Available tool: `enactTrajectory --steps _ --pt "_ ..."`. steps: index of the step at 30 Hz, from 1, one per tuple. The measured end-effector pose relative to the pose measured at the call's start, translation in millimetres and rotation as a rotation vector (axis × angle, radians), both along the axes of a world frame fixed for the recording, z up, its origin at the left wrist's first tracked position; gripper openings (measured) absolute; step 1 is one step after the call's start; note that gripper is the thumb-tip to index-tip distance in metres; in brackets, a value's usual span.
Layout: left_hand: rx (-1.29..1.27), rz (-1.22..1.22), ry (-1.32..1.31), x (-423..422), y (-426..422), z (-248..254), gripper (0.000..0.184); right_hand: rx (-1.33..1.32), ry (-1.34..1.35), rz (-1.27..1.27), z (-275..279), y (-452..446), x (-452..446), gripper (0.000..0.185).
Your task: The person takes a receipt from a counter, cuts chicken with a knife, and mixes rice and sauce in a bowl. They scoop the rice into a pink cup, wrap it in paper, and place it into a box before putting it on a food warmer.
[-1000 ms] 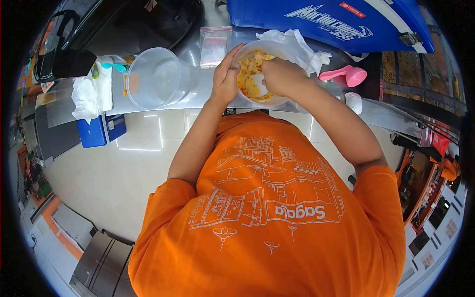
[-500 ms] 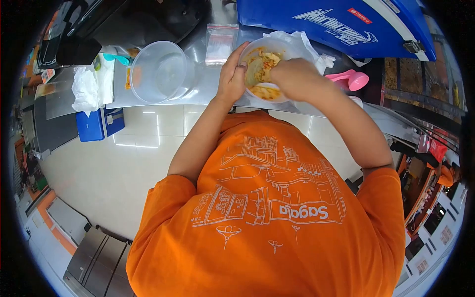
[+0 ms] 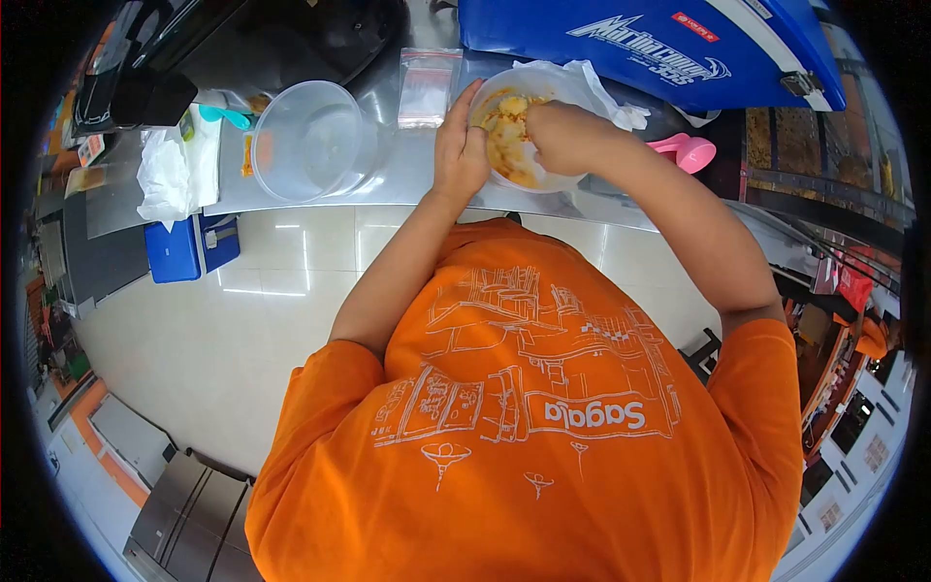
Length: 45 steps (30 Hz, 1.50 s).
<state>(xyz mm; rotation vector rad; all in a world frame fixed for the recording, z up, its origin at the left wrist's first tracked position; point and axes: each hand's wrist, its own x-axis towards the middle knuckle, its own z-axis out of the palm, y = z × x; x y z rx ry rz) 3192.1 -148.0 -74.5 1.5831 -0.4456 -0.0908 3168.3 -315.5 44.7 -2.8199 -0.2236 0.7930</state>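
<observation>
A whitish bowl [image 3: 566,179] stands at the front of the metal table, its inside smeared with an orange-yellow, crumbly food mixture [image 3: 512,118]. My left hand [image 3: 460,147] grips the bowl's left side, thumb by the rim and fingers along the outer wall. Inside the bowl, my right hand [image 3: 562,138] is curled closed over the mixture at the right. Its fingertips are hidden, and I cannot make out what they hold, if anything.
Left of the bowl stands a clear plastic tub [image 3: 308,145]. Small zip bags [image 3: 429,89] lie behind. A blue cooler box [image 3: 659,48] is at the back right, pink scoops [image 3: 690,153] to the right, crumpled white paper [image 3: 167,177] and a turquoise spoon [image 3: 225,116] to the left.
My right hand has moved slightly left and up inside the bowl, and the mixture has shifted toward the bowl's far side. My left hand stays on the bowl.
</observation>
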Motion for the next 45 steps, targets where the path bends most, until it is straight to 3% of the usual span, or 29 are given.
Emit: enactTrajectory --steps 3,7,11,13,15,17,18,20,24,27,29,32,35,45 --pt "-0.018 -0.054 0.034 2 4 -2 0.061 0.047 -0.091 -0.191 21 -5 1 0.018" --pt "-0.013 -0.07 0.083 1 5 -1 0.059 0.167 -0.093 -0.23 16 3 -2 0.02" --pt "-0.064 -0.09 0.048 3 5 -2 0.059 -0.047 -0.077 -0.155 -4 -5 -10 0.022" --pt "-0.066 -0.092 0.051 0 6 -3 0.059 -0.2 -0.307 -0.172 31 -8 -9 0.02" --pt "-0.059 -0.075 0.063 1 4 -1 0.059 -0.266 -0.219 -0.206 36 -1 -4 0.016" --pt "-0.065 -0.09 0.078 1 2 -2 0.059 -0.34 -0.324 0.017 -6 3 -11 0.016" --pt "-0.073 -0.092 0.092 3 1 -2 0.059 -0.342 -0.326 0.014 -11 4 -13 0.016" --pt "-0.074 -0.097 0.089 8 5 -2 0.059 -0.133 -0.413 0.305 -19 5 -17 0.014" --pt "-0.099 -0.105 0.143 6 6 5 0.059 -0.227 -0.228 0.216 36 -10 -11 0.015" --pt "-0.106 -0.112 0.173 6 7 3 0.06 -0.081 -0.26 0.008 36 -21 -7 0.018" --pt "-0.094 -0.107 0.147 6 8 0 0.06 0.09 -0.016 -0.146 20 -18 -11 0.02" --pt "-0.083 -0.115 0.091 8 8 -3 0.06 -0.021 0.016 -0.153 -6 -6 -13 0.02" --pt "-0.065 -0.118 0.066 9 7 -2 0.06 -0.081 0.007 -0.137 31 -9 1 0.026" --pt "-0.025 -0.082 0.048 9 9 2 0.058 -0.193 0.015 -0.05 25 -2 1 0.028"
